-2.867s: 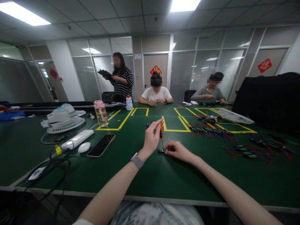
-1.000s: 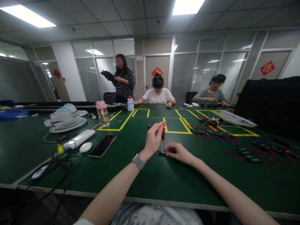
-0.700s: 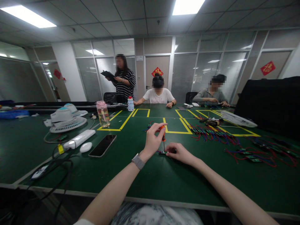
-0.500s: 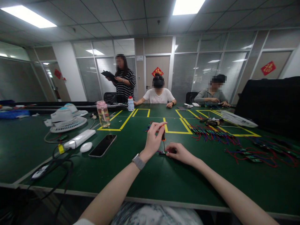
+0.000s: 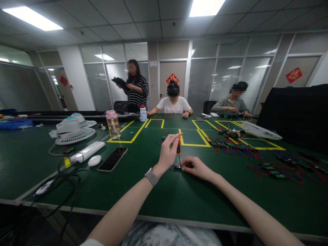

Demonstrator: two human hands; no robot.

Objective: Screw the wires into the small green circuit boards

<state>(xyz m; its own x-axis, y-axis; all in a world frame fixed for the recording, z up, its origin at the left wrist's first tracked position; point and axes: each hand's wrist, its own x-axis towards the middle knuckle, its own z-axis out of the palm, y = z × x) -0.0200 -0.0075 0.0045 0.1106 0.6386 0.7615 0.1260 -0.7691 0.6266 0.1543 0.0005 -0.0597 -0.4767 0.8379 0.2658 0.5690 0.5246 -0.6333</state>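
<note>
My left hand (image 5: pixel 167 150) grips the orange and black handle of a screwdriver (image 5: pixel 178 147), its index finger stretched over the top. The screwdriver stands upright, and its tip meets a small green circuit board (image 5: pixel 177 167) lying on the green table. My right hand (image 5: pixel 194 167) pinches the right end of that board and rests on the tabletop. Its fingertips partly cover the board. Behind my left hand a small bundle of wired boards (image 5: pixel 163 138) is partly hidden.
Several wired circuit boards (image 5: pixel 233 147) lie to the right, with more boards (image 5: pixel 276 169) nearer. On the left are a phone (image 5: pixel 112 159), a white mouse (image 5: pixel 94 161), a power strip (image 5: pixel 87 152), fans (image 5: pixel 74 135) and a bottle (image 5: pixel 113 124). People are across the table.
Almost nothing differs. Both hands, the screwdriver and the board keep their places; the view has shifted very slightly.
</note>
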